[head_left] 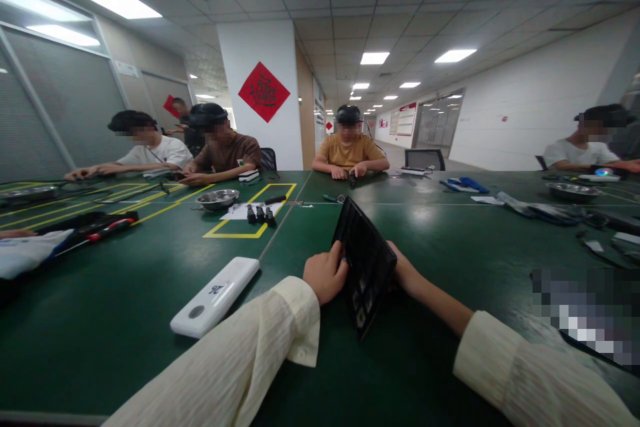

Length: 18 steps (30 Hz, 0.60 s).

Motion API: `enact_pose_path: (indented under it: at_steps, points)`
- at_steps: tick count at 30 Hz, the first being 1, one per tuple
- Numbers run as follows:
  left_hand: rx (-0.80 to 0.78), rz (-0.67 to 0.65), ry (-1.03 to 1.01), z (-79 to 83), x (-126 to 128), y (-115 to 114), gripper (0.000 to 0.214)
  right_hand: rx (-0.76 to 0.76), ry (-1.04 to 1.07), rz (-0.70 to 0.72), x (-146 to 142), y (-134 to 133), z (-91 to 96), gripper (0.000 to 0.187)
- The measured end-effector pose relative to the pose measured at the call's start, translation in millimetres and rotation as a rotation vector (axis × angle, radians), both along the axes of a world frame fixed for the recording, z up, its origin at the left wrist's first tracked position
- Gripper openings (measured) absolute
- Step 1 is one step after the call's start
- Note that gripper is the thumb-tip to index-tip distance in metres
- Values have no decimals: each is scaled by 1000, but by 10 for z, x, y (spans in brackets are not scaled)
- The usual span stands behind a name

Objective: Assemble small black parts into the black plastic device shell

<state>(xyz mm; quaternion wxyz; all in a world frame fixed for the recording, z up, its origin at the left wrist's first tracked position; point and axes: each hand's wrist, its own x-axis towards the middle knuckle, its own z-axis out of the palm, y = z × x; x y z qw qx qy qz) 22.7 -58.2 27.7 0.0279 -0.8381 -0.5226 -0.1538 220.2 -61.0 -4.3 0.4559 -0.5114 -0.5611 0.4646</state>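
A thin black flat panel (373, 260), shaped like a tablet, stands tilted above the green table in front of me. Several pale marks show low on its dark face; I cannot make them out. My left hand (325, 273) is closed at the panel's left side, its index finger and thumb against it, with a small dark bluish spot by the fingertips. From the right, my right hand (403, 270) grips the opposite edge, most of its fingers hidden behind the panel. A white power-bank-like device (217, 297) marked 26 lies left of my left forearm.
Beyond the panel, small black cylindrical parts (261, 215) stand on white paper beside a metal bowl (217, 199), near yellow tape. A black and red bag (107, 227) lies left; cables and cloth (540, 207) lie right. Several people with headgear sit around the green table (430, 373).
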Motion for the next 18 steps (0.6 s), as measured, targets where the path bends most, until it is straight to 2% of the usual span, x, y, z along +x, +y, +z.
enact_pose_path:
  at_steps: [8,18]
  points:
    - [-30,44,4,14,17,-7,37,13,-4,12,11,16,-23,49]
    - [-20,19,-1,-2,2,5,39,18,-10,37,3,-13,13,49]
